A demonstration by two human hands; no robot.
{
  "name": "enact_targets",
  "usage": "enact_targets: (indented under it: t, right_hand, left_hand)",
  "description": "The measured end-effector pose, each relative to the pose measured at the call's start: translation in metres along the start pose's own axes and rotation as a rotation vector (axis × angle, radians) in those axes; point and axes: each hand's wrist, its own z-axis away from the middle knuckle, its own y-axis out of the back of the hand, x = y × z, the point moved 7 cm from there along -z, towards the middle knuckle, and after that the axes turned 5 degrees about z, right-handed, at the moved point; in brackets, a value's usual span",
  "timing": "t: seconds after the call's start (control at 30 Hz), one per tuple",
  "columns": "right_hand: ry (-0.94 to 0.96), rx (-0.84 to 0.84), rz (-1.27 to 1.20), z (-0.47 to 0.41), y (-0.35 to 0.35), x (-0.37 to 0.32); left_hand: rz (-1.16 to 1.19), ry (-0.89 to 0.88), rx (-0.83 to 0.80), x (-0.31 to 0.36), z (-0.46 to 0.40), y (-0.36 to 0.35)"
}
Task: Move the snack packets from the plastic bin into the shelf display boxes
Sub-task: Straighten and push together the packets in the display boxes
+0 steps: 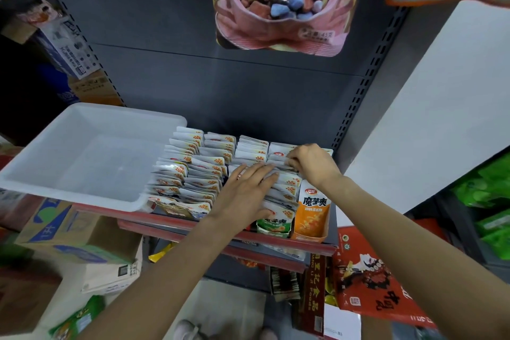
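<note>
White translucent plastic bin (pixel 82 157) looks empty; silver snack packets (pixel 193 171) fill the cardboard display boxes (pixel 311 234) beside it. Your left hand (pixel 248 190) presses flat, right hand (pixel 311 163) pinches packets; judged final tidying, next straighten rows

Plastic bin (pixel 82 157): interior open from above. Right of it, packed snack packets (pixel 198 174) fill the shelf; both hands (pixel 248 190) cover the far-right rows.

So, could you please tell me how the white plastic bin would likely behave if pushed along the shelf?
The white plastic bin looks empty, so probably light and easy to slide. It overhangs the shelf edge, so it might tip.
</note>
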Motion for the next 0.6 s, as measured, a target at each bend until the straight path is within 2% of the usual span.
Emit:
enact_targets:
  t: [0.27,0.37,0.5,0.6]
  right_hand:
    - [0.065,-0.008,0.115,-0.003,0.003,-0.01]
    - [0.091,0.062,0.142,0.001,0.005,-0.015]
    - [0.095,0.252,0.105,0.021,0.013,-0.014]
    - [0.06,0.191,0.114,0.023,0.006,-0.016]
  left_hand:
    - [0.042,0.005,-0.025,-0.001,-0.001,-0.002]
    - [0.048,0.01,-0.022,-0.002,-0.001,-0.001]
    - [0.05,0.008,-0.022,-0.002,-0.003,-0.001]
    - [0.051,-0.004,-0.017,-0.002,-0.005,0.0]
